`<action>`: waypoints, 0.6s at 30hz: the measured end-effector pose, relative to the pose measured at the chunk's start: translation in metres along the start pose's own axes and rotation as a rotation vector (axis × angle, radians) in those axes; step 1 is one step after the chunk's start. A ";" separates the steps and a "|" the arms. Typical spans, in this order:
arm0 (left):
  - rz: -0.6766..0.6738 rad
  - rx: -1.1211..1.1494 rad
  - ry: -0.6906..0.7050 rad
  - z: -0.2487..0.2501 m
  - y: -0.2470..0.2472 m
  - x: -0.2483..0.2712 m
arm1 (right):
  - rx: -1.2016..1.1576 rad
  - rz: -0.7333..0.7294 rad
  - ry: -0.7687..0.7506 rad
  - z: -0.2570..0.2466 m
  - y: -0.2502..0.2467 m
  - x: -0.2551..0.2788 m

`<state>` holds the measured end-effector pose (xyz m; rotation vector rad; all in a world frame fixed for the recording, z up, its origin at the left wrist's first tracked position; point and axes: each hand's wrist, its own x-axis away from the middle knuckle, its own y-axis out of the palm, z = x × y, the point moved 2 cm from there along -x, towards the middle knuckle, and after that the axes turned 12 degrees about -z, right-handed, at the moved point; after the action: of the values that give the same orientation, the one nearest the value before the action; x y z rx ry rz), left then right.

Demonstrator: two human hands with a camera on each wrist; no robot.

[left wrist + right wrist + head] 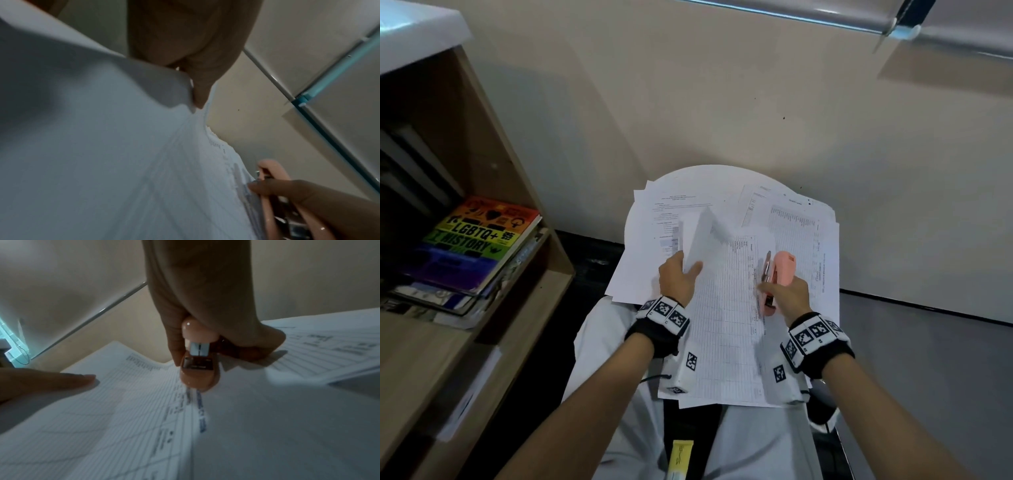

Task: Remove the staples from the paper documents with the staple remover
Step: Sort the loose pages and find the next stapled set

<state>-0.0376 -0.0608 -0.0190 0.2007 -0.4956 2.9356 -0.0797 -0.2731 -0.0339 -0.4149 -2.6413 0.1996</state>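
Note:
A stapled document printed with a grid table lies over my lap and the edge of a round white table. My left hand grips its upper sheets and holds them folded up and back; in the left wrist view the thumb pinches the paper. My right hand holds a pink staple remover at the document's right edge. In the right wrist view the staple remover points down onto the page. No staple is visible.
Loose printed sheets lie on the table at the left and the right. A wooden shelf with a rainbow-coloured book stands at my left. A beige wall rises right behind the table.

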 end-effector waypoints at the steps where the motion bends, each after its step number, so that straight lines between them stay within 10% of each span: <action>1: 0.011 0.027 0.079 0.006 -0.006 0.002 | -0.026 -0.006 -0.029 -0.006 -0.001 0.005; 11: 0.227 0.111 0.681 0.135 -0.061 0.012 | -0.072 -0.068 -0.739 -0.132 -0.012 0.093; 18: 0.052 0.301 0.731 0.145 -0.068 0.007 | -0.122 -0.161 -0.720 -0.141 -0.010 0.092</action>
<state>-0.0171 -0.0447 0.1392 -0.8290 0.0513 2.8279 -0.0964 -0.2432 0.1312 -0.1814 -3.3908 0.1548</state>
